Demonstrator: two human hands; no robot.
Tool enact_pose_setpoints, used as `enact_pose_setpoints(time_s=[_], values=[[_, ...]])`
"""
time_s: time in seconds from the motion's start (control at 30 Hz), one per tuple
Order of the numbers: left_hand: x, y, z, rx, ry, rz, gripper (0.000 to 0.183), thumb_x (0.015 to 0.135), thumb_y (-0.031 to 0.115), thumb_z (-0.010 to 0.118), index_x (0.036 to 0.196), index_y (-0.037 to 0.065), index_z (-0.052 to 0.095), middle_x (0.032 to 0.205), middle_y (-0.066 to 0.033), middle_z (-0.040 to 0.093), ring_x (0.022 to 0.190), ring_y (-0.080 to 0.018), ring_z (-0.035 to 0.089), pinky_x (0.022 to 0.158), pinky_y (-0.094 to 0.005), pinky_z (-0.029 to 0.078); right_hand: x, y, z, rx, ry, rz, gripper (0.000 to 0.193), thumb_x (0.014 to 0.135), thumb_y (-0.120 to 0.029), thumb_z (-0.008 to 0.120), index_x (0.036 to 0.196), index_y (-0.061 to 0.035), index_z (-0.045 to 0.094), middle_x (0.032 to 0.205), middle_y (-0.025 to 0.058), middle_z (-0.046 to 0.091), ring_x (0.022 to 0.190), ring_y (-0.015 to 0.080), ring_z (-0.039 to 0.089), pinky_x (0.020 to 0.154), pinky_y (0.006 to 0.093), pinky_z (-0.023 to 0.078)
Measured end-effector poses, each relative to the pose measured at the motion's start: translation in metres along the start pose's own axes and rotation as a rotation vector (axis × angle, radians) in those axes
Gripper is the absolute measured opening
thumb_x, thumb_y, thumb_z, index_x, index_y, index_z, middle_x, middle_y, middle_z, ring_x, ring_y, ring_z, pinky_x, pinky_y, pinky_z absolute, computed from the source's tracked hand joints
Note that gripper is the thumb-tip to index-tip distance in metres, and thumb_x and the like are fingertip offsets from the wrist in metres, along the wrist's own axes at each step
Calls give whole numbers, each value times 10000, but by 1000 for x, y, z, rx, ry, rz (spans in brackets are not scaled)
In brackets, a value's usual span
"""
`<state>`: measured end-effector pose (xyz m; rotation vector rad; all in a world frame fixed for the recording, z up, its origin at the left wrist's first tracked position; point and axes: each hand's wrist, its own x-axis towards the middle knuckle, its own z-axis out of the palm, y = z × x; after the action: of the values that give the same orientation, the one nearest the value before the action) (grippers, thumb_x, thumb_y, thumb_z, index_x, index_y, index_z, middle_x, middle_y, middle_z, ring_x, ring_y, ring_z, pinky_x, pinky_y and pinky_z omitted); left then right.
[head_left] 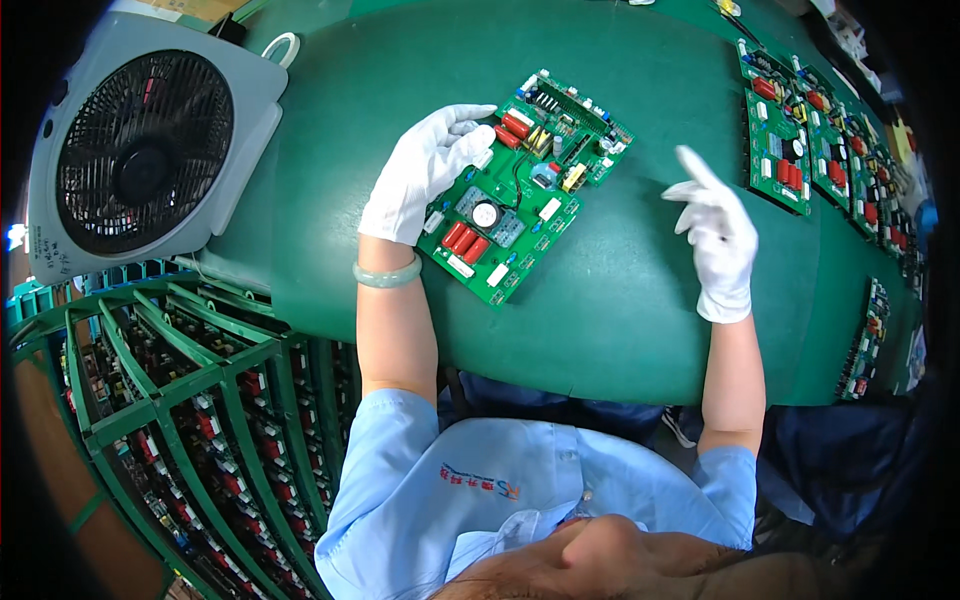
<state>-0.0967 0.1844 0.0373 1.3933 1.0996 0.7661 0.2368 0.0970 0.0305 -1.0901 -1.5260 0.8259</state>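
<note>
A green circuit board [545, 215] carrying red capacitors, a round black-and-white part and several small components lies tilted over the green table top. My left hand [425, 170], in a white glove, grips the board by its left edge, thumb on top and fingers curled round the side. To the right of the board, and apart from it, my gloved right hand [715, 235] is over the table with its index finger stretched out and the others spread. Nothing shows in the right hand.
A grey box fan [245, 85] stands at the left. Below it, a green rack [150, 405] holds several boards upright. More circuit boards [775, 130] lie in a row along the right, with another board [865, 340] nearer the front. The green table [640, 340] curves along its front edge.
</note>
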Motion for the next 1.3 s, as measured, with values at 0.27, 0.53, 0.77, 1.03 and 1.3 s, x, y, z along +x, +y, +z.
enact_pose_setpoints(time_s=[0.27,0.53,0.77,1.03,1.3], values=[[1,-1,-2,92,-8,19,499,940,309,641,1289,-30,531,1088,-65,641,965,-105,587,864,-248,481,10,-12,5,16,-37,476,309,995,-162,517,1252,-21,614,882,50,671,667,64,562,610,197,451],[0,4,4,165,4,36,510,930,370,639,1249,-23,574,1039,-75,663,943,-106,597,850,-247,484,-1,-9,20,-561,-298,-74,355,827,-63,662,1177,-125,677,769,73,638,671,224,619,652,300,507],[0,3,8,174,3,33,507,931,382,627,1233,-22,585,1030,-67,669,934,-110,600,850,-252,484,-3,-5,21,-571,-309,-18,384,813,-83,674,1193,-140,668,776,75,636,673,231,613,645,314,502],[1,0,5,148,2,69,498,928,372,635,1228,-23,587,1020,-64,667,929,-105,599,848,-254,486,-1,-12,21,-593,-336,-19,393,807,-75,676,1196,-134,666,787,83,639,679,237,608,652,316,501],[-1,5,9,97,11,19,471,936,351,629,1224,-20,588,1024,-63,664,927,-108,600,846,-255,490,1,-14,22,-581,-326,-48,359,810,-69,669,1168,-90,669,780,97,633,673,241,604,644,316,498]])
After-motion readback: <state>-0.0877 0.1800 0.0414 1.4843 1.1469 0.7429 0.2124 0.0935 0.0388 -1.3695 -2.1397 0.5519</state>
